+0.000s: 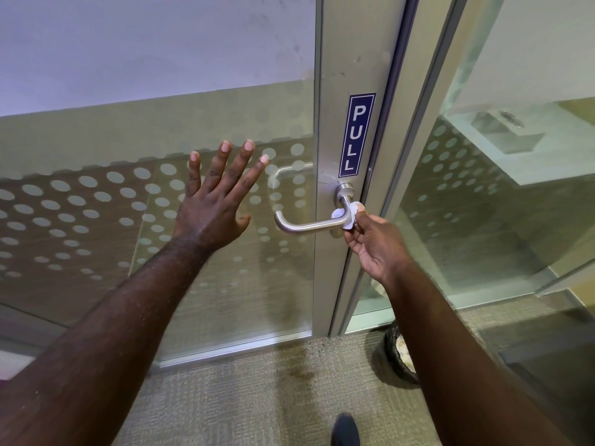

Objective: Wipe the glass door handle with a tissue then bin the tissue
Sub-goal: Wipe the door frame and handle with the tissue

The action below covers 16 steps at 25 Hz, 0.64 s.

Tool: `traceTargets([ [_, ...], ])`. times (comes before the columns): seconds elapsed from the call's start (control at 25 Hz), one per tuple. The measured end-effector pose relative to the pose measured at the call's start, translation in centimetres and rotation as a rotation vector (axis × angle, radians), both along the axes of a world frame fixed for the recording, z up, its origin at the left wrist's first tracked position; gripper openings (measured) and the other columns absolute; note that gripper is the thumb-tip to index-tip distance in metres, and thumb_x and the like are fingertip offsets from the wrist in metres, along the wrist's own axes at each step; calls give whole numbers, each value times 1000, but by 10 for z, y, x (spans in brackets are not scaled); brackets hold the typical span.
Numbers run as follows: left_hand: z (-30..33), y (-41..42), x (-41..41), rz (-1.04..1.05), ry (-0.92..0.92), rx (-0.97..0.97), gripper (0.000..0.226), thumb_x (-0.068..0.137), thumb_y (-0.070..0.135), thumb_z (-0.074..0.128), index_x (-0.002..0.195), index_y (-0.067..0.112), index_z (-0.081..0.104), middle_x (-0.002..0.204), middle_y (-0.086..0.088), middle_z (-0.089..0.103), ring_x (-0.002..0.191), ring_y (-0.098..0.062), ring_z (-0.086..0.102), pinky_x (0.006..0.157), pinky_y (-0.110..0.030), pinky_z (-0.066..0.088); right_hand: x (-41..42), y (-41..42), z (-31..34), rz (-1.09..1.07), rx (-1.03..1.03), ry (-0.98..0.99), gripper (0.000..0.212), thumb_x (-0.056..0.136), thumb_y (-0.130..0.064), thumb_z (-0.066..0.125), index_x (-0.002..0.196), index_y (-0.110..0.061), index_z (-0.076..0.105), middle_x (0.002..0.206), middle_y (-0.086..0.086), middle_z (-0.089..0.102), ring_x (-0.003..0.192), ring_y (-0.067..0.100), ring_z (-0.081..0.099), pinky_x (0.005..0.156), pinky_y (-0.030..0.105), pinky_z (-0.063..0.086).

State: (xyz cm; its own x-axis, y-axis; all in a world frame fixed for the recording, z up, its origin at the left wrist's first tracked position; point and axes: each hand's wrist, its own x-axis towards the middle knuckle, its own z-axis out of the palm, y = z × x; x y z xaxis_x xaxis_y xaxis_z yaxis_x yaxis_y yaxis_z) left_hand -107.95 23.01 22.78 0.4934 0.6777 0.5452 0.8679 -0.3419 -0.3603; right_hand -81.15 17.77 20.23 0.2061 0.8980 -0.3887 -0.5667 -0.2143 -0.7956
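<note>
A small crumpled white tissue [349, 215] is pinched by the right hand [373, 243] against the bend of the brushed-steel lever door handle [309, 224]. The left hand [212, 204] is spread flat, fingers released, on the dotted frosted glass door [96, 201].

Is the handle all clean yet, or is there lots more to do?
Not finished. The right hand pinches the tissue against the bend of the door handle, so wiping is under way. The left hand is spread open at the glass door. Binning the tissue is left; a dark bin stands on the floor.
</note>
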Motion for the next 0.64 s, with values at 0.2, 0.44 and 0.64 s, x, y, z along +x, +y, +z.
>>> traceTargets([
  [0.2, 0, 1, 0, 3, 11, 10, 129, 66, 38, 84, 160, 31, -4, 166, 5, -20, 153, -22, -18, 118, -49, -22, -12, -6, 1, -31, -11, -165, 31, 99, -25, 50, 79, -9, 67, 84, 7, 70, 75, 15, 59, 64, 18, 47],
  [0.44, 3, -2, 1, 9, 14, -35, 130, 68, 37, 84, 158, 32, -10, 164, 6, -26, 151, -20, -23, 117, -49, -23, -43, -17, -8, -233, 9, -184, 31, 99, -25, 50, 76, -12, 67, 70, 4, 65, 59, 6, 57, 56, 16, 45],
  [0.64, 4, -5, 2, 5, 9, -59, 130, 70, 34, 83, 158, 33, -13, 163, 8, -27, 150, -19, -26, 117, -49, -22, -74, -22, -16, -354, 0, -248, 35, 97, -27, 53, 68, -14, 67, 57, -6, 64, 54, 3, 55, 53, 14, 45],
])
